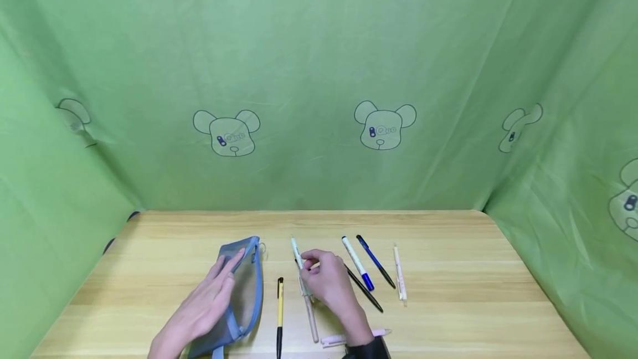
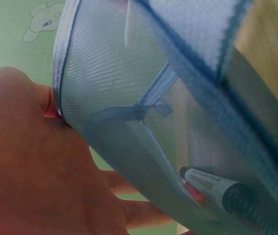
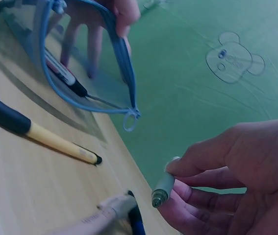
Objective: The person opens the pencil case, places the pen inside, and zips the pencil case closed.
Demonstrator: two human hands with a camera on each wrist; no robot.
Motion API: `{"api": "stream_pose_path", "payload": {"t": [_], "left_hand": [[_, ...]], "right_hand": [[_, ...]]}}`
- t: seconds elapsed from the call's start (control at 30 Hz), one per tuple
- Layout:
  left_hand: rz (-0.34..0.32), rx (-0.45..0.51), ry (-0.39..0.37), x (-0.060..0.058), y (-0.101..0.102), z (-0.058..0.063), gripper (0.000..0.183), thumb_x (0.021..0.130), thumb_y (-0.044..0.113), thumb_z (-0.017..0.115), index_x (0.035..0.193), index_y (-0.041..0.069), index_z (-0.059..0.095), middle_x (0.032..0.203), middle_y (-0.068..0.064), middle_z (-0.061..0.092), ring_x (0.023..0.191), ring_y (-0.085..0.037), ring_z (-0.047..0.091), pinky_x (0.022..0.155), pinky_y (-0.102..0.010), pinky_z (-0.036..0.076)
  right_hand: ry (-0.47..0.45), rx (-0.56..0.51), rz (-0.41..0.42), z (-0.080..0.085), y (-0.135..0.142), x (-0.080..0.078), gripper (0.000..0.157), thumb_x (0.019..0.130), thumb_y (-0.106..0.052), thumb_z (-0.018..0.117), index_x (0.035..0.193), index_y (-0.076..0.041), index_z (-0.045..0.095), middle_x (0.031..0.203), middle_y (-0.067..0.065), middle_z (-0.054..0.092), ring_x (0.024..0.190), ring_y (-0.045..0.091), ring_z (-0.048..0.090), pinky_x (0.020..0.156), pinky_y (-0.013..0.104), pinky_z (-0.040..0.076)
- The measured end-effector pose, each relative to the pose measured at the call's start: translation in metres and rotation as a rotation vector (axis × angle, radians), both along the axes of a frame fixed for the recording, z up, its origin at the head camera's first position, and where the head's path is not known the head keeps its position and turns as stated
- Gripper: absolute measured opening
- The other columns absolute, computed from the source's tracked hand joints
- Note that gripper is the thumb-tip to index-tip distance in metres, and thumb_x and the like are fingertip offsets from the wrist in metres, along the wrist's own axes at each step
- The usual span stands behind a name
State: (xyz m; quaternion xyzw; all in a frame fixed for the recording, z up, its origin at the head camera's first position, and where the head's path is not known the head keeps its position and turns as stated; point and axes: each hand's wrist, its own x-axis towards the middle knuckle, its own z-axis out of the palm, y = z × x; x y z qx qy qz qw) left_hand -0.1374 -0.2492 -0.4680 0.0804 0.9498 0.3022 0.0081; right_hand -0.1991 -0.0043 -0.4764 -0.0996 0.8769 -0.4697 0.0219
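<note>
My left hand grips the side of a blue mesh zip pencil pouch, whose zipped mouth gapes toward the right. Its fingers show through the mesh in the right wrist view, spread along the outside, with the thumb at the zip edge. A marker with a dark cap lies inside the pouch. Between thumb and fingertips, my right hand pinches a pale green pen, its end pointing out toward the pouch side. Below that hand lie a beige pen and other pens, partly hidden by it.
Left of the right hand is a yellow and black pen. To the right lie a black pen, a white marker with blue cap, a blue pen and a white pen. Pink pens sit near the right wrist.
</note>
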Motion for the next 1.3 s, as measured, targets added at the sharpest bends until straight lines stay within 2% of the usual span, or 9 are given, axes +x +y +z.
{"api": "stream_pose_path", "payload": {"t": [0.2,0.5,0.77,0.97,1.13,1.3], "left_hand": [[0.003,0.001,0.005,-0.001,0.001,0.0,0.05,0.109,0.024,0.019,0.158,0.017,0.023,0.157,-0.027,0.02,0.142,-0.045,0.019,0.097,-0.073,0.035],[0.014,0.008,-0.035,-0.001,0.001,0.001,0.05,0.109,0.026,0.018,0.159,0.018,0.022,0.159,-0.026,0.017,0.143,-0.044,0.018,0.1,-0.073,0.031],[0.017,-0.001,-0.042,0.0,-0.001,-0.001,0.051,0.109,0.03,0.018,0.159,0.02,0.022,0.156,-0.032,0.017,0.139,-0.049,0.024,0.1,-0.071,0.034],[0.018,-0.003,-0.028,0.0,-0.001,-0.001,0.05,0.109,0.028,0.02,0.159,0.02,0.023,0.155,-0.034,0.019,0.138,-0.049,0.025,0.097,-0.072,0.037],[0.012,0.004,-0.024,0.001,0.0,-0.001,0.05,0.109,0.026,0.021,0.159,0.02,0.023,0.155,-0.034,0.019,0.139,-0.049,0.023,0.098,-0.072,0.035],[0.009,0.002,-0.017,0.001,0.0,-0.002,0.05,0.109,0.026,0.021,0.159,0.02,0.024,0.155,-0.033,0.019,0.14,-0.047,0.023,0.099,-0.072,0.034]], "right_hand": [[-0.026,-0.038,0.042,0.001,-0.013,0.006,0.029,0.081,0.001,0.071,0.109,-0.002,0.073,0.081,-0.005,0.064,0.064,0.004,0.06,0.058,0.019,0.056],[-0.086,-0.077,0.1,0.004,-0.024,0.014,0.03,0.08,0.0,0.071,0.111,-0.003,0.072,0.085,-0.004,0.066,0.066,0.006,0.061,0.052,0.021,0.056],[-0.053,-0.084,0.132,0.002,-0.04,0.02,0.028,0.077,0.002,0.072,0.105,-0.002,0.074,0.08,-0.004,0.066,0.065,0.006,0.062,0.056,0.02,0.056],[-0.027,-0.153,0.143,-0.004,-0.053,0.023,0.029,0.077,0.001,0.074,0.106,0.001,0.074,0.08,-0.003,0.068,0.066,0.005,0.063,0.059,0.017,0.057],[-0.039,-0.224,0.13,-0.008,-0.059,0.023,0.031,0.077,0.004,0.074,0.108,0.004,0.072,0.08,0.002,0.068,0.063,0.005,0.065,0.05,0.017,0.057],[-0.103,-0.26,0.129,-0.01,-0.06,0.025,0.033,0.078,0.004,0.074,0.111,0.004,0.071,0.081,0.002,0.067,0.061,0.006,0.063,0.045,0.019,0.056]]}}
